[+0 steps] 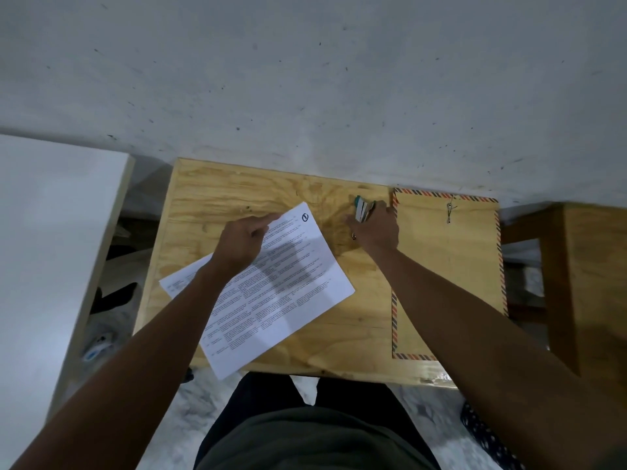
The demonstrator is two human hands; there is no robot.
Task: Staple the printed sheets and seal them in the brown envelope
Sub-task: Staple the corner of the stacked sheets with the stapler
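Observation:
The printed sheets [288,293] lie slanted across the middle of the plywood table [210,188], one sheet poking out at the lower left. My left hand [241,242] presses down on their upper left edge, fingers pointing right. A small teal and grey stapler [362,208] sits near the table's back edge, and my right hand [375,228] is closed around it. The brown envelope [454,266], with a red and blue striped border and a string clasp [449,212], lies flat on the table's right side, partly under my right forearm.
A white board [51,249] stands to the left of the table. A wooden stool or bench [583,273] is at the right. The grey wall [305,79] runs close behind the table's back edge. My lap is just below the front edge.

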